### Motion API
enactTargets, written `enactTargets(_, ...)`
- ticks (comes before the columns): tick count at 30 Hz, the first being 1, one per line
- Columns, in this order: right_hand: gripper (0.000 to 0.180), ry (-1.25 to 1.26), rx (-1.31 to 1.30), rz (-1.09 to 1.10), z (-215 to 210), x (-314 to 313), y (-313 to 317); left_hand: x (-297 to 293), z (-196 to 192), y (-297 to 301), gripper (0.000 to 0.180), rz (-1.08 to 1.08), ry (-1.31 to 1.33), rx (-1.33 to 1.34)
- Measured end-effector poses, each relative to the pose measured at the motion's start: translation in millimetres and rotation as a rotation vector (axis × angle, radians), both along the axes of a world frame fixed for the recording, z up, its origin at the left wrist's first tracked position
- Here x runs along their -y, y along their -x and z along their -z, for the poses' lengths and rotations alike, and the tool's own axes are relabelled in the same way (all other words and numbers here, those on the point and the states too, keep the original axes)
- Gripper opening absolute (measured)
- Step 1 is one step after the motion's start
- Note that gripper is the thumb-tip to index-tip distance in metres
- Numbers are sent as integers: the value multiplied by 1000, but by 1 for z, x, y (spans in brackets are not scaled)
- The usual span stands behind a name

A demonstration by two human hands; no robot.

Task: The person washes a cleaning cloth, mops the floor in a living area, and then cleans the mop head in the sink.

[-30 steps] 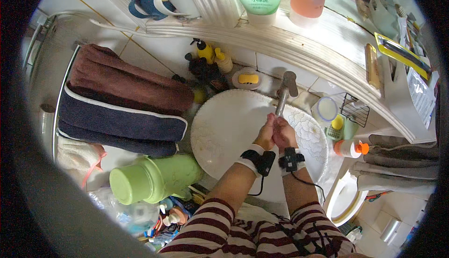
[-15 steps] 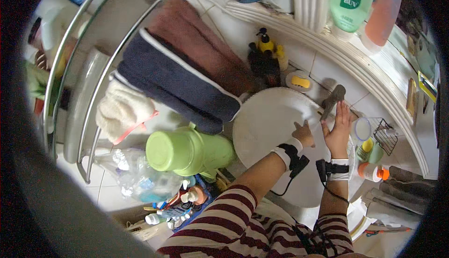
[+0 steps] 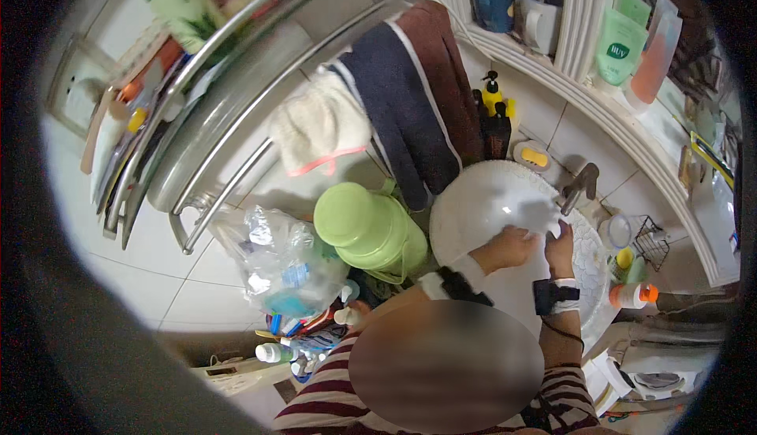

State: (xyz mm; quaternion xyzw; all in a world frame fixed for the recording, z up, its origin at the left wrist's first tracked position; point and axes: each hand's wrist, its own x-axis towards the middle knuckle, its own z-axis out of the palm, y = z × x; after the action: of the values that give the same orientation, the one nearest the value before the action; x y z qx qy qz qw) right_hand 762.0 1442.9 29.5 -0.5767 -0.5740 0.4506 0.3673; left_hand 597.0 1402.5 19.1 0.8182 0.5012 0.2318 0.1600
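Both hands are over a round white washbasin, just in front of a grey metal tap. My left hand has its fingers curled together, pointing toward the right hand. My right hand is upright beside it, under the tap's end, with bent fingers. A pale white patch shows at the fingertips; I cannot tell whether it is a held thing, water or glare. White bands and black straps circle both wrists. A dish with a yellow soap bar sits behind the basin rim.
Left of the basin stands a green plastic jug, with towels hanging on a metal rail above. A clear plastic bag and several bottles lie beyond. Right are an orange-capped bottle and a wire rack. A white shelf curves behind.
The view has shifted, and the scene sits further right and lower. My right hand, flat against the tap before, has drawn down below it with bent fingers. My left fingers have curled in.
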Motion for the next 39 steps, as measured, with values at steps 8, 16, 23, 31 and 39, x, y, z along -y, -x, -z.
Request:
enactTargets(8, 35, -384, -168, -325, -131, -17, 158, 89, -170, 63, 25, -558, -2, 373)
enactTargets(16, 26, 25, -988, -748, -198, 67, 129, 106, -211, 86, 61, -516, -230, 1087)
enactTargets(23, 57, 145, -1304, -673, -250, 125, 157, 70, -236, 83, 53, -709, 188, 1004)
enactTargets(31, 36, -339, -503, -218, -260, 123, 102, 95, -268, 74, 53, -169, 196, 2089)
enactTargets(39, 32, -241, -398, -128, -220, 57, 117, 98, -251, 21, 44, 16, 258, 1818)
